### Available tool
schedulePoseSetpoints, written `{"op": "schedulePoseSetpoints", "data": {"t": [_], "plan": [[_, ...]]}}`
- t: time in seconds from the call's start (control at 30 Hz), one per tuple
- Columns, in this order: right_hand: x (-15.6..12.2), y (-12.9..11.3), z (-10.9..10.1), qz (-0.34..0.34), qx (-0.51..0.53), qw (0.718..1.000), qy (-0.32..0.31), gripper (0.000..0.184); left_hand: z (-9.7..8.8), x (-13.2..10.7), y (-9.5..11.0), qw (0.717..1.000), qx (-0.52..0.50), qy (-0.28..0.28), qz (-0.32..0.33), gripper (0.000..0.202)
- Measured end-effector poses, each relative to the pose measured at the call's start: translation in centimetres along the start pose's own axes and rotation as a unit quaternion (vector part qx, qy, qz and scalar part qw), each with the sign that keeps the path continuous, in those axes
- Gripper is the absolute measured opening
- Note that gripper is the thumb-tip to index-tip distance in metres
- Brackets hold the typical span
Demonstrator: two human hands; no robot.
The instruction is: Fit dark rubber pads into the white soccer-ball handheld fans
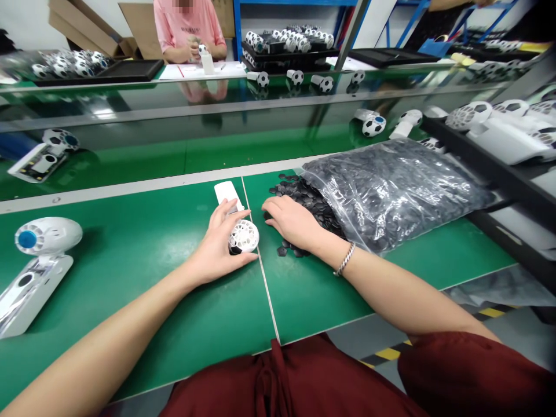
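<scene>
White lattice ball shell (pixel 244 238) in play here, sitting at the centre of the green worktop (pixel 130 278), right over the thin metal strip (pixel 262 272) that joins two panels, with a black patch showing low on its side! The left hand (pixel 216 249) has it cupped, fingers (pixel 226 213) spread wide across the top and thumb running along beneath, and those fingertips are right by a white plastic plate (pixel 226 194) lying on the far side. Over to the right, the right hand (pixel 293 223) lies on a heap of black hexagonal patches (pixel 299 202), fingers close together and resting flat, not pinching anything, a silver bracelet (pixel 345 259) on that wrist. Behind the heap, a clear plastic bag (pixel 391 194) stuffed with more patches! Out on the left, a white fan with a blue hub (pixel 47 236) beside its white stand (pixel 32 295), and across the far worktop, a person in a pink shirt (pixel 189 32) holds a small white piece in both hands, black-and-white balls in trays nearby
</scene>
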State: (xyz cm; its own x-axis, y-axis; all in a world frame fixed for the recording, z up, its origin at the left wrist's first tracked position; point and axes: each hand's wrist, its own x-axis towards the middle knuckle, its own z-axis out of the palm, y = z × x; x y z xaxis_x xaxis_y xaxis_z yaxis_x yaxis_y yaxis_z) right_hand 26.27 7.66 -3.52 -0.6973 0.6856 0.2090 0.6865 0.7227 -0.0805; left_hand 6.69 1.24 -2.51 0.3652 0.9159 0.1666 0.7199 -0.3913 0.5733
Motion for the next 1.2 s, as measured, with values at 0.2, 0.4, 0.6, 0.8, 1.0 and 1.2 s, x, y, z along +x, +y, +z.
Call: {"op": "schedulePoseSetpoints", "data": {"t": [0.2,0.4,0.6,0.8,1.0,1.2], "plan": [[0.2,0.2,0.2,0.003,0.001,0.999,-0.051,0.021,-0.4,-0.1,-0.2,0.999,-0.013,-0.019,0.028,0.053],[-0.9,-0.1,-1.5,0.035,0.232,0.972,0.024,0.021,-1.1,0.1,-0.4,0.996,-0.021,-0.067,0.054,0.052],[-1.9,-1.3,-3.1,0.019,0.361,0.932,0.028,0.006,-0.9,0.0,-0.3,0.998,-0.014,-0.055,0.042,0.053],[-1.9,-1.6,-2.5,-0.088,0.342,0.934,0.041,0.018,-0.7,-0.1,-0.4,0.998,-0.019,-0.050,0.045,0.051],[-1.8,-2.3,-1.6,-0.186,0.221,0.952,0.099,0.017,-0.3,-0.1,-0.3,0.998,-0.052,-0.023,0.021,0.051],[-1.6,-2.9,-0.9,-0.160,0.252,0.945,0.131,0.010,0.0,-0.1,-0.1,0.998,-0.063,-0.003,0.012,0.044]]}}
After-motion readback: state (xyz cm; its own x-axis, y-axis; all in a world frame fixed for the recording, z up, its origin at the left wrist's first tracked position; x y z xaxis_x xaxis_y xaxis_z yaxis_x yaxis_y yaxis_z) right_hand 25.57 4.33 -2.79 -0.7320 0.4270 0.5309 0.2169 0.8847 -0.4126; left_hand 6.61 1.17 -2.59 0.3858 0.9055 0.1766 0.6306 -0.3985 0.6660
